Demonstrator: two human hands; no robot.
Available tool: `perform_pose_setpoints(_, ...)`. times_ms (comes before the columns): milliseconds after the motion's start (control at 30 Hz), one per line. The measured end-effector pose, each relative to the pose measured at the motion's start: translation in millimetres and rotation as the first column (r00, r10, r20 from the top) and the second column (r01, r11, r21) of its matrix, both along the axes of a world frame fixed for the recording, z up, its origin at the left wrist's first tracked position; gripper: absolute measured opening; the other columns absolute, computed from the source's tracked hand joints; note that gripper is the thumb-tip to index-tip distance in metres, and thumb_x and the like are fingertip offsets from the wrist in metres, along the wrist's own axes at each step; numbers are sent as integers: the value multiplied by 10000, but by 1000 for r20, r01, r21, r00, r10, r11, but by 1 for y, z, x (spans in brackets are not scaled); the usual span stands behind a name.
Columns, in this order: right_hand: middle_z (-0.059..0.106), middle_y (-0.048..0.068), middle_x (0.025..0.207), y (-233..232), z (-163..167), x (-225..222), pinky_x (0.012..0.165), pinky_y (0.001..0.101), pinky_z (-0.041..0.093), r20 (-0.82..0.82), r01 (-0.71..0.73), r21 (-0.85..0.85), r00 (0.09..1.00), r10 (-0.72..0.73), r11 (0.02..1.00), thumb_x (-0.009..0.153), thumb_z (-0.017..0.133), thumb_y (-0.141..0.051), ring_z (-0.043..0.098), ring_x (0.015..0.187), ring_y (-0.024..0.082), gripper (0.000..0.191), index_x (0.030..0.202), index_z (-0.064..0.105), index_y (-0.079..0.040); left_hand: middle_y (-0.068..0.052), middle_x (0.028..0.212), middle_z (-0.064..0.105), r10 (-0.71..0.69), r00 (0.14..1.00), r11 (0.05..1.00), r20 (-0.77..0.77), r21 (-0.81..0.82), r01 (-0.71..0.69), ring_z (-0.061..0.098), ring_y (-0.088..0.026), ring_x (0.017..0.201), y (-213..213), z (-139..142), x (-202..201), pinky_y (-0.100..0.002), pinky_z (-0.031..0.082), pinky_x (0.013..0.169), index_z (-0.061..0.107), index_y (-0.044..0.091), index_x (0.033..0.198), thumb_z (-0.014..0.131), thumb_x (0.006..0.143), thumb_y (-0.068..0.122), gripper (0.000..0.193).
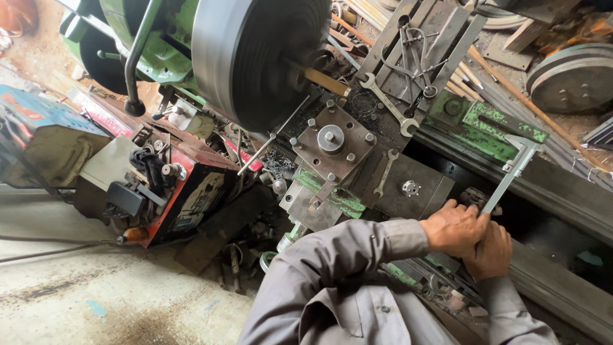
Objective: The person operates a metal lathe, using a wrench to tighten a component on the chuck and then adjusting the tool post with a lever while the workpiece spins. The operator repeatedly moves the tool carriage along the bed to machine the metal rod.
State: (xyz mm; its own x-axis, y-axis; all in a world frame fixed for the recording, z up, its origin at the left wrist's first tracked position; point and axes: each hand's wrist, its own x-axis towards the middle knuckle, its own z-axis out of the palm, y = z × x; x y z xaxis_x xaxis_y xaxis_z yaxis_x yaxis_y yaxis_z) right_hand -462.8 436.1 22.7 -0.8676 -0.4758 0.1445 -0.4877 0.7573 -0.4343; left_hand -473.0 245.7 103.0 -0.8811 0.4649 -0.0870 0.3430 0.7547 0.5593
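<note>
Low and right of centre in the frame, the two hands sit pressed together over the near end of a long metal caliper (511,176). The left hand (454,228) lies on top, its fingers (476,225) curled shut around the caliper's beam where it runs down into the grip. The right hand (490,252) is tucked just under and behind the left, touching it; its fingers are folded in, but whether they close on the beam itself cannot be told, as the left hand covers that spot. Both arms wear grey sleeves (345,255).

The caliper slants up and to the right from the hands, its jaw end reaching the green-painted lathe bed (491,124) at centre right.

Above and left of the hands stands the square tool post (332,142) with its ring of bolts, and beside it a small spanner (385,171) lies on the dark carriage plate. A larger open-ended spanner (388,102) rests higher up, toward top centre. The big dark chuck (255,57) fills the upper middle of the frame, with a brass-coloured bar (327,82) poking out of it.

At the left, a red box-shaped machine (191,191) stands on the floor, one face carrying a pale rectangular label with dark print. Further left, at the frame's edge, a blue-topped case (38,118) bears red lettering on its lid, too blurred to make out.
</note>
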Motion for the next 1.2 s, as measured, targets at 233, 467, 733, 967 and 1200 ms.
perform_pose_setpoints(233, 663, 257, 1153, 5, -1, 3, 868, 534, 493, 359, 127, -30, 927, -108, 991, 1053, 369, -491, 625, 1057, 477, 583, 1291, 621, -22, -224, 1471, 530, 115, 924, 993, -365, 80, -92, 663, -302, 1083, -19, 20, 44, -473, 494, 999, 360, 1, 1546, 586, 853, 174, 749)
perform_pose_setpoints(467, 687, 316, 1222, 19, -17, -14, 948, 532, 498, 568, 171, 222, 778, -270, 960, 1096, 325, -421, 622, 1146, 512, 570, 1306, 668, -18, -262, 1579, 465, 33, 845, 959, -533, -222, -178, 642, -355, 1230, -17, 23, 50, -486, 496, 1113, 393, -16, 1555, 556, 957, 275, 685)
perform_pose_setpoints(733, 674, 231, 1273, 30, -16, -24, 971, 405, 464, 898, 409, -67, 422, -123, 910, 1072, 352, -275, 590, 1165, 255, 534, 1368, 597, 96, -326, 1444, 571, -1, 835, 944, -550, -276, -181, 692, -329, 1029, -21, 40, 43, -429, 527, 952, 481, -110, 1464, 532, 957, 217, 606)
perform_pose_setpoints(967, 629, 156, 1329, 19, 21, -17, 996, 347, 425, 910, 465, -202, 413, -10, 862, 1053, 397, -357, 558, 1209, 192, 559, 1439, 533, 24, -338, 1320, 621, 78, 847, 954, -525, -209, -217, 702, -424, 1123, -17, 44, 33, -483, 534, 1014, 518, -141, 1363, 556, 920, 232, 580)
perform_pose_setpoints(1200, 644, 260, 1362, 4, 70, 2, 1066, 485, 508, 609, 111, 224, 760, -229, 968, 921, 673, -257, 632, 1271, 419, 598, 1456, 510, -45, -375, 1158, 663, 70, 909, 978, -411, -151, -144, 686, -469, 1142, -15, 41, 21, -524, 491, 1056, 537, -218, 1227, 633, 683, 358, 798)
